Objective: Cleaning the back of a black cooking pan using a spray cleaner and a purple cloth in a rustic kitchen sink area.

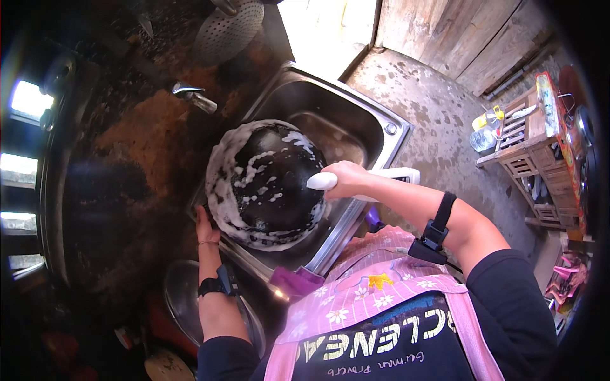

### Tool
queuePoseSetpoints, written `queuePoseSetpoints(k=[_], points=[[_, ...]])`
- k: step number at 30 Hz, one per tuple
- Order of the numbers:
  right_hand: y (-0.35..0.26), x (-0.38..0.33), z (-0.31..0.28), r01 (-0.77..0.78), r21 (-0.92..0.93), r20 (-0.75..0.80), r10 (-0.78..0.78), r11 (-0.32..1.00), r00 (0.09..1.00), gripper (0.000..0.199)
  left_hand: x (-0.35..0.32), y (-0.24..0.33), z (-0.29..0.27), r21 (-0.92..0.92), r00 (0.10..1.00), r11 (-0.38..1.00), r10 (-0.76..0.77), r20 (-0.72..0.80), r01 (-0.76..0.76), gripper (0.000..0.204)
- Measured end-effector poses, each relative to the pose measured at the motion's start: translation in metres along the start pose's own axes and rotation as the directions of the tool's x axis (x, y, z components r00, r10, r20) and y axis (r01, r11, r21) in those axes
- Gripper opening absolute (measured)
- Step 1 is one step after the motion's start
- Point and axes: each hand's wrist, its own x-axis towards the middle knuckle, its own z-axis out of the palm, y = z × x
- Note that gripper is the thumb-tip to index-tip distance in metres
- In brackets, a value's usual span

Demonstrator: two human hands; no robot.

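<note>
A large round black wok (270,184) rests in the metal sink (311,95), white soap foam spread over its face and thick around its rim. My left hand (206,227) is at the wok's left edge, its fingers curled against the foamy rim and partly hidden. Over the wok's right side, my right hand (345,180) is closed around a white plastic tool (322,182). One rounded end of it points at the wok, while a frame-like white part extends right behind my wrist. Its exact kind is not clear, and its underside is hidden.
A metal tap (196,97) stands left of the sink, with a perforated skimmer (230,28) beyond it. A shiny round metal lid or basin (184,295) sits by my left forearm. Plastic bottles (486,132) stand beside a wooden cabinet (540,165) at right. A purple cloth (297,280) hangs at the sink's near edge.
</note>
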Motion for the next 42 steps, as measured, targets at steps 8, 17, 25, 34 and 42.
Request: queuePoseSetpoints(k=[8,17,25,34,42], points=[[-0.020,-0.008,-0.029,-0.022,-0.206,-0.008,0.021,0.978,1.000,0.032,0.001,0.002,0.002,-0.047,0.998,0.998,-0.031,0.057,0.033,0.048],[-0.005,-0.010,-0.034,0.099,0.029,-0.022,-0.098,0.995,0.995,0.035,0.009,-0.001,-0.006,-0.045,0.999,0.998,-0.047,0.026,0.048,0.042],[0.000,-0.020,-0.032,0.027,0.072,-0.013,-0.026,0.997,1.000,0.038,0.013,0.000,-0.004,-0.008,0.999,0.999,-0.053,-0.012,0.053,0.045],[-0.010,-0.023,-0.039,-0.050,-0.025,-0.077,0.048,0.998,0.996,0.036,0.016,0.003,-0.004,0.041,0.999,0.999,-0.032,-0.031,0.033,0.050],[-0.011,-0.026,-0.032,-0.001,0.071,-0.079,0.006,0.997,0.997,0.037,0.025,0.001,-0.022,0.632,0.938,0.764,0.304,-0.169,-0.133,0.053]])
